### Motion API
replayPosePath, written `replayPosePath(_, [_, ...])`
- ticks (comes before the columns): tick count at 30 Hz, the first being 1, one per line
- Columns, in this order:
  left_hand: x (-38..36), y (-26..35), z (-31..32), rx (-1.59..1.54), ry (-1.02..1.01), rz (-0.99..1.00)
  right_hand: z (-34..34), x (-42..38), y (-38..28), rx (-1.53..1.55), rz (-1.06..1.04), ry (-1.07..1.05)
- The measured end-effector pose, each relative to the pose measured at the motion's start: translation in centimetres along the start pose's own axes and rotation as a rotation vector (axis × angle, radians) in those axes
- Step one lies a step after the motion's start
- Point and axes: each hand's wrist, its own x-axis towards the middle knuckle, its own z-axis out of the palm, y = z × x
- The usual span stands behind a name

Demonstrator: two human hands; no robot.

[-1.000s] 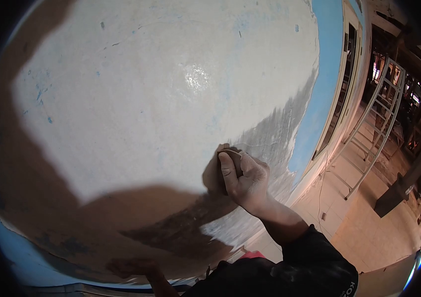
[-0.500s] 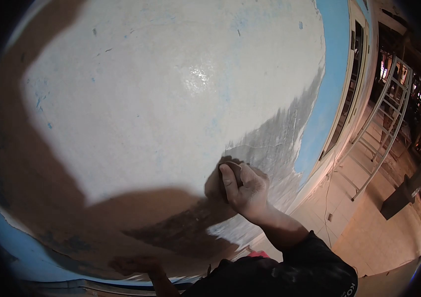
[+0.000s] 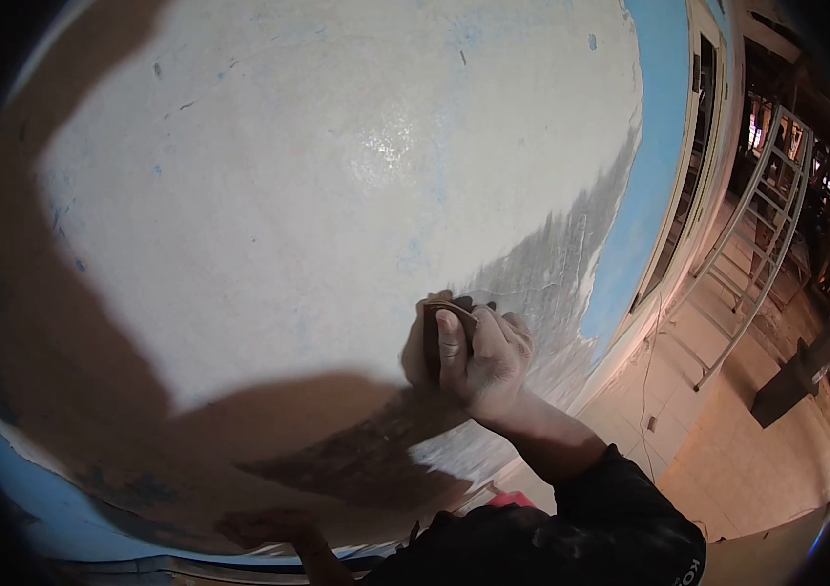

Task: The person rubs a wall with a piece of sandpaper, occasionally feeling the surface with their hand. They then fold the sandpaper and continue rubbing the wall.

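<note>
My right hand [image 3: 485, 359] is closed around a folded piece of sandpaper [image 3: 432, 337], with the thumb along its near side. It presses the sandpaper to the whitish wall [image 3: 259, 254], at the edge of a grey, rubbed-looking patch [image 3: 552, 259]. Lower left, in shadow, my left hand [image 3: 261, 527] lies against the wall with its fingers stretched out and nothing visible in it. Pale dust coats the right hand's fingers.
Blue paint [image 3: 654, 88] borders the whitish area on the right, beside a framed opening [image 3: 693, 166]. A metal ladder-like frame [image 3: 762, 230] stands on the tiled floor [image 3: 698, 469]. A thin cable [image 3: 645, 391] runs over the tiles, near a dark post base [image 3: 781, 396].
My right hand has moved slightly up along the wall with the sandpaper, its knuckles more bent. The left hand stays in about the same place.
</note>
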Motion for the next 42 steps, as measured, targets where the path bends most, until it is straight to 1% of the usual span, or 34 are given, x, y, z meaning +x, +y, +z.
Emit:
replayPosePath(4, [-0.2, -0.3, 0.2, -0.01, 0.016, -0.003, 0.1, -2.6, -0.1, 0.007, -0.004, -0.041])
replayPosePath(7, [0.5, 0.5, -0.6, 0.046, -0.038, 0.024, 0.1, -1.7, 0.2, -0.007, -0.059, -0.021])
replayPosePath(10, [0.3, 0.2, -0.6, 0.118, -0.071, 0.045, 0.2, 1.3, -0.2, 0.057, -0.079, 0.041])
replayPosePath(11, [0.2, 0.0, -0.5, 0.069, -0.049, 0.022, 0.4, 1.1, 0.0, 0.062, -0.093, 0.073])
replayPosePath(13, [-0.1, 0.1, 0.2, -0.031, 0.004, -0.033, 0.5, -1.1, -0.1, 0.059, -0.033, 0.035])
replayPosePath(14, [-0.1, 0.0, 0.3, -0.021, -0.005, -0.018, 0.4, -2.6, -0.3, 0.055, -0.001, 0.015])
replayPosePath(15, [0.2, 0.0, 0.0, -0.009, -0.02, 0.001, 0.1, -3.6, -0.3, 0.086, 0.012, -0.058])
replayPosePath(16, [0.2, 0.0, -0.2, 0.003, -0.035, 0.019, 0.1, -3.7, 0.0, 0.055, -0.024, -0.034])
replayPosePath(18, [0.1, 0.1, -0.2, -0.008, -0.031, 0.016, 0.1, -2.6, 0.3, -0.009, -0.085, 0.013])
replayPosePath(21, [-0.3, -0.1, -0.2, -0.022, -0.035, 0.029, -0.3, 1.1, -0.1, -0.023, -0.023, 0.03])
replayPosePath(24, [-0.2, -0.3, 0.0, -0.04, -0.017, 0.029, 0.4, -1.3, -0.2, -0.031, 0.006, 0.068])
replayPosePath(27, [0.3, 0.4, -0.1, -0.054, -0.029, 0.037, 0.5, -4.2, -0.2, 0.031, -0.011, 0.007])
replayPosePath(30, [0.0, -0.6, -0.1, -0.043, -0.048, 0.058, 0.4, -2.0, 0.2, -0.018, -0.081, 0.053])
replayPosePath(31, [-0.4, -0.7, 0.0, -0.036, -0.051, 0.054, 0.1, -0.3, -0.1, -0.063, -0.047, 0.069])
replayPosePath(33, [-0.7, -0.9, -0.1, -0.04, -0.059, 0.033, 0.0, 0.6, -0.1, -0.036, -0.033, 0.068])
replayPosePath(35, [-0.6, -0.8, 0.2, -0.061, -0.036, 0.026, 0.3, -0.4, -0.2, -0.041, -0.03, 0.079])
replayPosePath(38, [-0.7, -0.5, 0.4, -0.101, -0.002, 0.012, 0.4, -4.2, -0.1, 0.06, -0.021, -0.025])
replayPosePath(39, [-0.9, -0.7, 0.4, -0.1, -0.008, -0.005, 0.4, -3.6, -0.1, 0.048, -0.073, 0.016])
replayPosePath(42, [-0.7, -0.7, 0.3, -0.087, -0.036, -0.016, 0.5, -0.9, 0.2, -0.038, -0.105, 0.078])
